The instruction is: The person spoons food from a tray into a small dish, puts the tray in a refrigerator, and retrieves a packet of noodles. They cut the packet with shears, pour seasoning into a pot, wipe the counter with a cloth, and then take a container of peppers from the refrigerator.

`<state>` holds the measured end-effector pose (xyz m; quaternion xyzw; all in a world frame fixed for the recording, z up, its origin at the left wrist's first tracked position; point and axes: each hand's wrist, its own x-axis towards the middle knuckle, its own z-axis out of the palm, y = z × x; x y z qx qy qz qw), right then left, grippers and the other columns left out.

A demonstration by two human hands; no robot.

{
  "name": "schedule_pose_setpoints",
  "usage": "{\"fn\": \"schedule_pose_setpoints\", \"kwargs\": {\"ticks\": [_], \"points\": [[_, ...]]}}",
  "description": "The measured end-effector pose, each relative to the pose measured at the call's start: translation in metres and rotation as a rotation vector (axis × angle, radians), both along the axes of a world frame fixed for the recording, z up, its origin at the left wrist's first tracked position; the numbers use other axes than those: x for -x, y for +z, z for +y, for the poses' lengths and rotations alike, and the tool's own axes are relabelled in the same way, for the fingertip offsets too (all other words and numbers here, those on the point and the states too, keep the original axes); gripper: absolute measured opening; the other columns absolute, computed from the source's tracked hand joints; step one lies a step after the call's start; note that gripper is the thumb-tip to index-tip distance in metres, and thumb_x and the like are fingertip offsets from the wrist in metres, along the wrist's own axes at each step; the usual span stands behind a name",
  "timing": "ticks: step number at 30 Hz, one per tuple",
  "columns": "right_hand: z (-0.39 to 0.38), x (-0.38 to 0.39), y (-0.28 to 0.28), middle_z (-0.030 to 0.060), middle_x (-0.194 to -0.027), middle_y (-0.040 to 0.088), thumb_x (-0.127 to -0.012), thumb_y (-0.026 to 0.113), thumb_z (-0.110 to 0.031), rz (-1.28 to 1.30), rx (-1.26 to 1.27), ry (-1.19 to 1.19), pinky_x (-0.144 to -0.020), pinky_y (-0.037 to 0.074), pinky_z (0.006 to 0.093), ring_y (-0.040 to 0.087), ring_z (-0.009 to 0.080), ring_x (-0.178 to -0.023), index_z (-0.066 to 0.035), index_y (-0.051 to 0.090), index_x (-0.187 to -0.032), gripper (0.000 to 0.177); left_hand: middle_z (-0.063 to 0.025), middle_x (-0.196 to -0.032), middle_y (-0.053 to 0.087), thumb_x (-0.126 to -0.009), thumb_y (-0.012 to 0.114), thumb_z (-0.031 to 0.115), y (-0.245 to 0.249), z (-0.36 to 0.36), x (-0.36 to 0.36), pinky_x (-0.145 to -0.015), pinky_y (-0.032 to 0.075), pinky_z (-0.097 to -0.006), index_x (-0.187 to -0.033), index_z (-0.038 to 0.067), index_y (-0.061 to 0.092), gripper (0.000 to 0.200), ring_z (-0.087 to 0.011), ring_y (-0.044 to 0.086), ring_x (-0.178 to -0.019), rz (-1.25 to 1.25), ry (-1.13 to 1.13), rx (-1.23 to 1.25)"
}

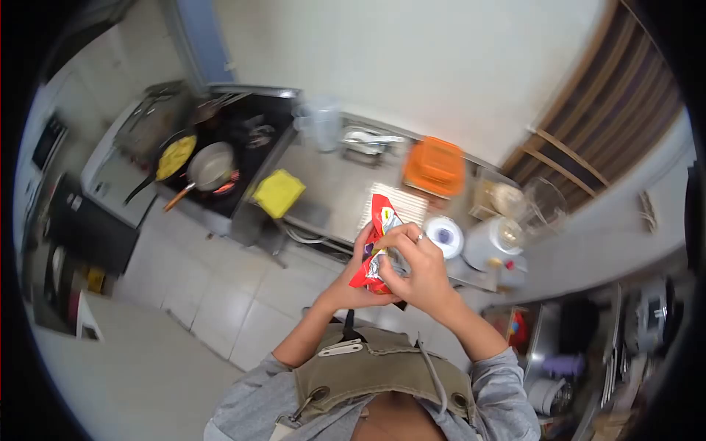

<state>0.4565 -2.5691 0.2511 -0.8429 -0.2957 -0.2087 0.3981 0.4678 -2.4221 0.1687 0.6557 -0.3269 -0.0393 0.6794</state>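
Note:
A red packet [379,213] with white and yellow print is held up in front of my chest, over the counter's front edge. My left hand [351,283] is wrapped round its lower left side. The fingers of my right hand [416,270] are bent and pressed together at the packet's right side, near its middle, pinching its edge. What the packet contains cannot be made out. Just behind it on the counter lies a white ribbed mat [404,203].
A stove [254,158] at the left bears a pan with yellow food [176,156] and a small pot [212,166]. Along the counter are a yellow cloth [279,192], a clear jug [323,125], an orange container [434,166] and a white round lid [444,237]. Shelves stand at the right.

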Motion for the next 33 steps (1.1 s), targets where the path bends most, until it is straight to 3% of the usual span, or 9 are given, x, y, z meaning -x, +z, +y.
{"fn": "schedule_pose_setpoints", "kwargs": {"ticks": [4, 5, 8, 10, 17, 25, 26, 28, 33], "points": [[0.15, -0.056, -0.035, 0.0129, -0.081, 0.058, -0.071, 0.06, 0.0, 0.064, -0.239, 0.134, -0.062, 0.049, 0.0333, 0.061, 0.0264, -0.068, -0.001, 0.057, -0.091, 0.021, -0.015, -0.138, 0.022, -0.061, 0.075, 0.006, -0.007, 0.143, -0.005, -0.103, 0.029, -0.0368, -0.141, 0.008, 0.001, 0.109, -0.0247, 0.028, -0.128, 0.042, 0.316, -0.121], [0.182, -0.062, -0.042, 0.0137, -0.08, 0.059, -0.071, 0.06, 0.001, 0.088, -0.264, 0.17, -0.062, 0.049, 0.0327, 0.061, 0.0261, -0.068, 0.001, 0.057, -0.092, 0.022, -0.0161, -0.138, 0.021, -0.06, 0.072, 0.004, -0.003, 0.177, -0.002, -0.098, 0.035, -0.0362, -0.141, 0.008, 0.004, 0.105, -0.0265, 0.031, -0.126, 0.283, 0.293, -0.012], [0.263, -0.076, -0.052, 0.0144, -0.08, 0.06, -0.071, 0.06, 0.004, 0.034, -0.225, 0.295, -0.06, 0.049, 0.0316, 0.062, 0.0271, -0.069, 0.002, 0.057, -0.093, 0.022, -0.0183, -0.137, 0.021, -0.06, 0.068, -0.001, 0.009, 0.263, 0.0, -0.088, 0.043, -0.0336, -0.141, 0.01, 0.008, 0.102, -0.0265, 0.044, -0.114, 0.074, 0.547, -0.395], [0.309, -0.08, -0.062, 0.0145, -0.078, 0.06, -0.071, 0.06, 0.004, 0.009, -0.18, 0.328, -0.057, 0.049, 0.0317, 0.062, 0.0278, -0.066, 0.001, 0.058, -0.092, 0.021, -0.0185, -0.138, 0.019, -0.06, 0.068, -0.001, 0.007, 0.307, 0.009, -0.09, 0.042, -0.0343, -0.141, 0.011, 0.009, 0.101, -0.0278, 0.043, -0.115, 0.153, 0.612, -0.411], [0.407, -0.11, -0.115, 0.0182, -0.061, 0.058, -0.077, 0.053, -0.002, 0.353, 0.066, 0.463, -0.049, 0.047, 0.0362, 0.06, 0.0306, -0.053, 0.003, 0.057, -0.086, 0.011, -0.0192, -0.13, 0.037, -0.065, 0.057, 0.005, -0.047, 0.403, 0.02, -0.097, 0.036, -0.0371, -0.135, 0.005, 0.029, 0.075, -0.0335, 0.044, -0.117, 0.294, 0.666, -0.306], [0.514, -0.139, -0.149, 0.0184, -0.07, 0.06, -0.085, 0.047, -0.011, 0.292, 0.412, 0.584, -0.054, 0.046, 0.0421, 0.06, 0.0348, -0.062, 0.003, 0.053, -0.093, 0.017, -0.0202, -0.133, 0.032, -0.071, 0.052, -0.001, -0.043, 0.481, 0.012, -0.098, 0.037, -0.0384, -0.134, 0.006, 0.028, 0.068, -0.0389, 0.039, -0.119, 0.45, 0.894, -0.702], [0.528, -0.145, -0.157, 0.0182, -0.07, 0.059, -0.087, 0.046, -0.012, 0.614, 0.304, 0.687, -0.056, 0.046, 0.0408, 0.059, 0.0346, -0.063, 0.003, 0.053, -0.097, 0.02, -0.0197, -0.133, 0.032, -0.069, 0.052, -0.002, -0.04, 0.498, 0.01, -0.099, 0.037, -0.0371, -0.135, 0.006, 0.028, 0.071, -0.0377, 0.038, -0.121, 0.488, 0.88, -0.758], [0.556, -0.158, -0.144, 0.0186, -0.07, 0.057, -0.091, 0.042, -0.017, 0.962, 0.183, 0.829, -0.06, 0.042, 0.0386, 0.056, 0.035, -0.066, 0.002, 0.052, -0.108, 0.028, -0.0189, -0.135, 0.031, -0.07, 0.053, -0.002, -0.038, 0.537, 0.004, -0.101, 0.033, -0.0377, -0.136, 0.007, 0.026, 0.072, -0.0368, 0.035, -0.124, 0.476, 0.847, -0.62], [0.63, -0.177, -0.122, 0.0197, -0.071, 0.057, -0.09, 0.042, -0.021, 0.814, 0.28, 0.941, -0.061, 0.042, 0.0428, 0.056, 0.0382, -0.07, 0.001, 0.056, -0.094, 0.027, -0.0161, -0.142, 0.025, -0.081, 0.055, 0.015, -0.045, 0.614, 0.008, -0.106, 0.023, -0.0405, -0.137, 0.008, 0.03, 0.061, -0.032, 0.026, -0.132, 0.437, 0.744, -0.174]]}}
